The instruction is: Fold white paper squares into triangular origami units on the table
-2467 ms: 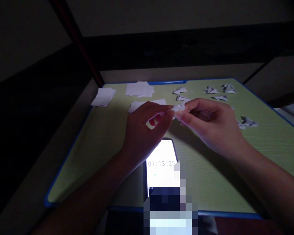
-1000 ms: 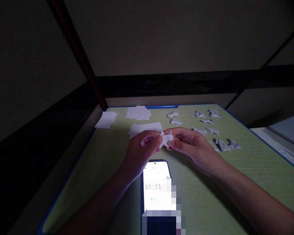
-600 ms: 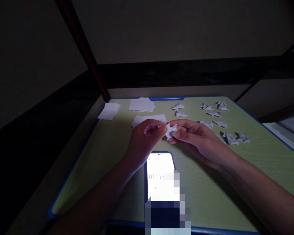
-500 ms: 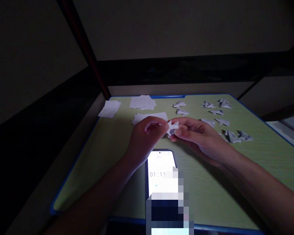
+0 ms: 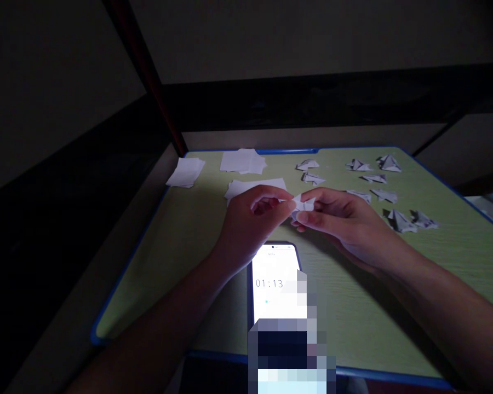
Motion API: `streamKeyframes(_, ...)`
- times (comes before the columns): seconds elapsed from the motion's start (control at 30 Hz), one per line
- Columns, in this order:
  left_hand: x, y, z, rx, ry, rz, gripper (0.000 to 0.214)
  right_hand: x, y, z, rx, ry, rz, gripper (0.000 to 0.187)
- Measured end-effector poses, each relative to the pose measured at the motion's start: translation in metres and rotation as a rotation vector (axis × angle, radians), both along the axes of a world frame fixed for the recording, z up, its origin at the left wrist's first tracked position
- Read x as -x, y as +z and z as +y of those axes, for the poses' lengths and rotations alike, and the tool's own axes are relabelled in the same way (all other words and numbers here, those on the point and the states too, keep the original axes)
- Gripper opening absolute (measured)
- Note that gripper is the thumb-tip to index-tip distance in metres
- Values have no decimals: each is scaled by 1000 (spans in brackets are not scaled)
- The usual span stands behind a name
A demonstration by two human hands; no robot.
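You hold 1 small folded paper piece (image 5: pixel 302 204) above the middle of the table (image 5: pixel 181 257), between your 2 hands. The piece is white, creased into several short pointed flaps, and only partly visible past your fingertips. Your left hand (image 5: pixel 250 224) pinches its left end, thumb and forefinger closed together on the paper; your right hand (image 5: pixel 345 221) clamps its right end in the same way, the other fingers curled beneath. The hands are just beside each other, joined only by the paper.

Folded paper figures (image 5: pixel 390 191) lie on the far right part of the green, blue-edged table: about 9 can be counted, though the dim light leaves the exact number uncertain. 2 of them sit just beyond your right hand; the rest are spread toward the right corner. 3 loose stacks of flat white paper sheets (image 5: pixel 243 161) lie at the far left, 1 of them partly hidden behind your left hand. 1 lit phone (image 5: pixel 276 279) lies flat on the table near you, under your left wrist, showing a timer that reads 01:13.
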State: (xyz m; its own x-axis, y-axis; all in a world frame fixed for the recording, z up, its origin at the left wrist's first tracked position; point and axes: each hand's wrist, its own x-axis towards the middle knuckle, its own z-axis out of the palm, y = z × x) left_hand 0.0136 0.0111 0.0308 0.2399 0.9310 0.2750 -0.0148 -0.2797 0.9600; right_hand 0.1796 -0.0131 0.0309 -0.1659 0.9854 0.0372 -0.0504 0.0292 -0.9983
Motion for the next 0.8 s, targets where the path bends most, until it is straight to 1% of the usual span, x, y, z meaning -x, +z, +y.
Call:
streamKeyframes(0.17,-1,-2,2,24,6,-3,9,-1,0,2,-35,-21,-42,17)
streamKeyframes(0.4,0,-3,1,-13,-13,0,7,-1,1,3,-29,-40,-48,18)
streamKeyframes(0.5,0,-3,1,-16,-4,-8,6,-1,-1,4,-37,-56,-9,24)
streamKeyframes(0.6,0,-4,3,29,14,-30,7,0,1,5,-84,-117,-18,31)
streamKeyframes(0.73,0,-7,4,46,26,-60,7,0,6,3,-179,-234,-128,26)
streamKeyframes(0.8,0,-8,4,42,33,-52,6,1,7,2,-196,-252,-188,24)
